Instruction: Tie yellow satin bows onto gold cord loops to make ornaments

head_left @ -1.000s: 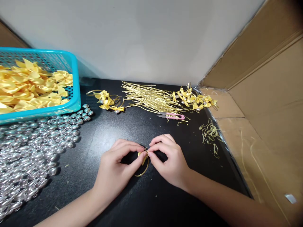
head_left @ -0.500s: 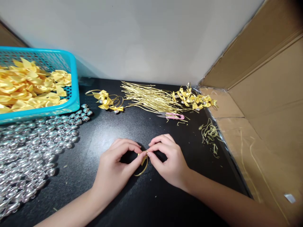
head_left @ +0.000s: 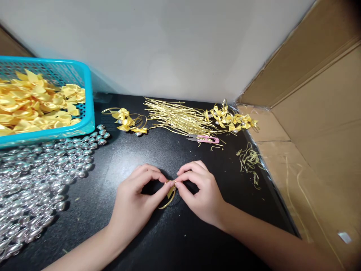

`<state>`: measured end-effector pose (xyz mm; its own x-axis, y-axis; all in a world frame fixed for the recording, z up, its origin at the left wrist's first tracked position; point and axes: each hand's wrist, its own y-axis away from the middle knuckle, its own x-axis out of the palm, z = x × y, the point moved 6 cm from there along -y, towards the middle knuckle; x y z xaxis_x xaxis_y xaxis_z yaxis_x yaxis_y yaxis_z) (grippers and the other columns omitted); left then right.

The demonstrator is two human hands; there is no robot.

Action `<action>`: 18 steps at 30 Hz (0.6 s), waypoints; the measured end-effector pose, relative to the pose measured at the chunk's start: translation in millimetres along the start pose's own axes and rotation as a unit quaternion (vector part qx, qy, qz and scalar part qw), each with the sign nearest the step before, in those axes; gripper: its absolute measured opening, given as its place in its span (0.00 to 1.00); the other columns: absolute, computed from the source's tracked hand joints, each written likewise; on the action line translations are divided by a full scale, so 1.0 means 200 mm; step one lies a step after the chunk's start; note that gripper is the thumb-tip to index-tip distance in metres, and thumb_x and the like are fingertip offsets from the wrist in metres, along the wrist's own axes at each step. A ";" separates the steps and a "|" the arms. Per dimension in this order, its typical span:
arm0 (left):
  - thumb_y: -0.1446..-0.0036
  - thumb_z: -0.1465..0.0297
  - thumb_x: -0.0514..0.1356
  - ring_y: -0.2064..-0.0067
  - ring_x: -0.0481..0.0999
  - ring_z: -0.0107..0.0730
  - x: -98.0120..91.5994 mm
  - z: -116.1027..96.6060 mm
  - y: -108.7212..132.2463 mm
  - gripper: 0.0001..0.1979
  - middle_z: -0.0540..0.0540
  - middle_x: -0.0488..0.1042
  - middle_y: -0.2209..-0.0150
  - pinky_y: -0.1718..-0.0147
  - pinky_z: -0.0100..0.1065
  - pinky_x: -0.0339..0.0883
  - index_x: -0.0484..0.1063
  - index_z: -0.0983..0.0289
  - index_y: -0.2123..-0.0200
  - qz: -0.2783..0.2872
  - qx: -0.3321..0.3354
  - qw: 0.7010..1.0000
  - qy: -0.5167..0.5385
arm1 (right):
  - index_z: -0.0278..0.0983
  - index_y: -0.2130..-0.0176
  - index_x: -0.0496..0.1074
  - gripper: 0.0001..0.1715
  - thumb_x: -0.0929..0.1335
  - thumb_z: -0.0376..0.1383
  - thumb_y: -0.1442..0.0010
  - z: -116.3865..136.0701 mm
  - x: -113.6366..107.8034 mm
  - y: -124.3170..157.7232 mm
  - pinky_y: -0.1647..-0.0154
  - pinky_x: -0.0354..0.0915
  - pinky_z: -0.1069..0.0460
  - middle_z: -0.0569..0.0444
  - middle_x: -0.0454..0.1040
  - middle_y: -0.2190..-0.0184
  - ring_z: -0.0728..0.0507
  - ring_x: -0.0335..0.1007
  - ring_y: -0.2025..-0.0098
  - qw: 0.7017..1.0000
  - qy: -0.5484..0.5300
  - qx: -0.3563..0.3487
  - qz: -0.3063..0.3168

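My left hand [head_left: 141, 197] pinches a small piece with a yellow ribbon bow [head_left: 170, 192], of which only a tail shows below the thumb. From it a gold cord loop [head_left: 167, 205] hangs down over the black table [head_left: 158, 241]. Thumb and forefinger of my right hand [head_left: 201, 192] are pressed together at the same spot, closed on the top of the gold cord. Both sets of fingertips nearly meet there and hide the knot area. Whether a silver bead is in the piece cannot be made out clearly.
Silver beads [head_left: 36, 188] spread over the left side, by a blue basket [head_left: 91, 98] of yellow bows. Behind my hands lie cut gold cords [head_left: 177, 114], pink thread snips [head_left: 207, 139], and bow pieces [head_left: 128, 122] beside further ones [head_left: 231, 116]. Cord scraps [head_left: 249, 158] lie right, near cardboard [head_left: 318, 150].
The gold loop has swung slightly left and down beneath my fingertips. My left hand has shifted a little; both hands keep their pinch.
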<state>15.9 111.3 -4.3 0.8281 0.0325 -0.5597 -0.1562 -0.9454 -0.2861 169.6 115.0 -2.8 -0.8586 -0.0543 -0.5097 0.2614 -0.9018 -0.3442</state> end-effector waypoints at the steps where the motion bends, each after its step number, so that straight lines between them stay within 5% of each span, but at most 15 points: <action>1: 0.45 0.72 0.65 0.66 0.73 0.30 0.00 0.00 0.00 0.05 0.49 0.73 0.71 0.67 0.31 0.66 0.73 0.61 0.71 0.000 0.000 1.000 -0.001 | 0.35 0.70 0.76 0.06 0.70 0.27 0.44 0.00 0.00 0.00 0.59 0.66 0.49 0.51 0.75 0.68 0.45 0.69 0.62 1.000 -0.001 0.000 -0.001; 18: 0.45 0.72 0.65 0.66 0.76 0.31 0.01 0.01 0.01 0.03 0.50 0.77 0.69 0.67 0.32 0.70 0.80 0.59 0.67 0.013 0.009 1.000 0.006 | 0.35 0.70 0.76 0.06 0.70 0.26 0.44 0.00 0.00 0.00 0.59 0.66 0.50 0.51 0.75 0.68 0.45 0.69 0.62 1.000 0.001 -0.006 -0.006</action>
<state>16.8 110.8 -7.3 0.8299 0.0050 -0.5579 -0.1865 -0.9400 -0.2858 169.8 114.3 -2.4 -0.8612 -0.0425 -0.5066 0.2563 -0.8968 -0.3606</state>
